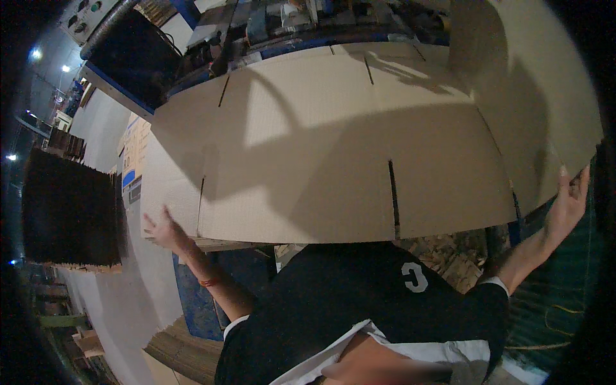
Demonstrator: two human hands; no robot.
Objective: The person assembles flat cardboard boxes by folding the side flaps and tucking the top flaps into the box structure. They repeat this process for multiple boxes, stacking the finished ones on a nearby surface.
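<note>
A large brown cardboard box blank with cut slots and creases lies in front of me. Its right panel is bent upward along a crease. At that panel's near edge is my right hand, thumb against the cardboard face and fingers at the rim; part of the grip is hard to make out. My left hand is at the near left corner of the blank, fingers spread and slightly blurred, holding nothing. Whether it touches the cardboard is unclear.
Beyond the blank stands a dark machine, with a control box at far left. Dark stacked sheets rise on the left. Cardboard stacks lie low left, and scraps lie below the blank's near edge.
</note>
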